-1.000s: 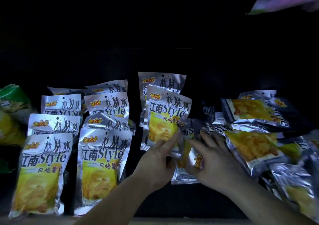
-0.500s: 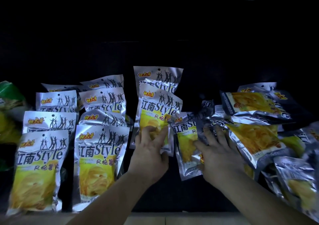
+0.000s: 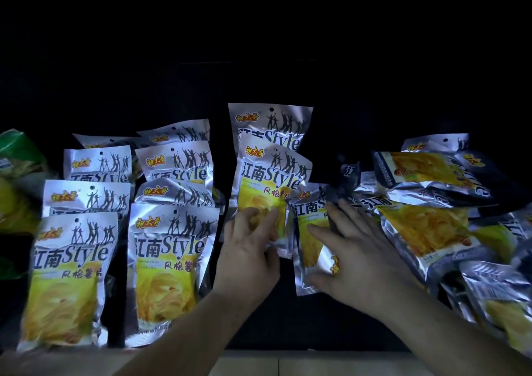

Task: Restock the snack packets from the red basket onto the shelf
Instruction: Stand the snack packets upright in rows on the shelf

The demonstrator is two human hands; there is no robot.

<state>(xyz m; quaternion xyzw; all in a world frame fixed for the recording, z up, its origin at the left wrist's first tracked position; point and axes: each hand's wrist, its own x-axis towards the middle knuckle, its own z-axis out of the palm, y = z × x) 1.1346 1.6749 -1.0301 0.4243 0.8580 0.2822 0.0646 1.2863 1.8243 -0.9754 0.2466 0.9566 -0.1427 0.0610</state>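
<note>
Left hand [image 3: 247,249] spread flat against an upright packet [image 3: 270,191] mid-shelf [image 3: 273,326], likely propping the row. Right hand [image 3: 354,249] open, pressing a leaning packet [image 3: 311,237] beside it, probably to stand it up; red basket unseen

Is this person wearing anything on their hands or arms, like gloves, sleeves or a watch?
No. The left hand and right hand are bare, without gloves, and no ring shows on the fingers. Both forearms are uncovered as far as they show; no sleeve, watch or bracelet is visible.
</note>
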